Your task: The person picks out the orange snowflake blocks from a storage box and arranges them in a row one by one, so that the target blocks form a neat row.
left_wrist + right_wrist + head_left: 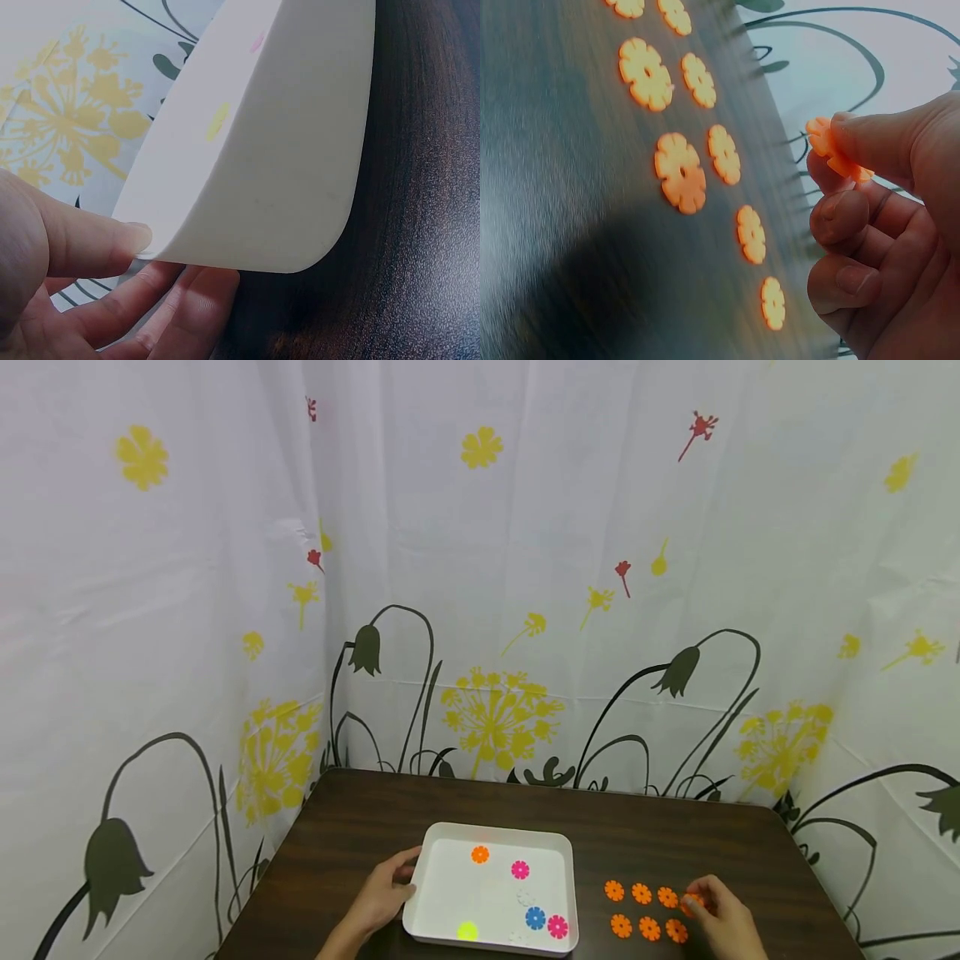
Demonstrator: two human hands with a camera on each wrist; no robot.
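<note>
My left hand [381,893] grips the left side of a white tray [491,828], thumb on the rim and fingers under it in the left wrist view. Flower-shaped discs lie in the tray: an orange one [480,854], two pink ones [520,869], a blue one [535,917], a yellow one [467,931] and pale whitish ones. Right of the tray, my right hand [723,917] pinches an orange flower disc [822,137] between thumb and forefinger, the other fingers curled below. Beside that hand, several orange flower discs [680,172] lie flat in two rows.
The dark wooden table [360,810] carries the tray and the discs. A white curtain [420,527] printed with flowers hangs behind it and along both sides.
</note>
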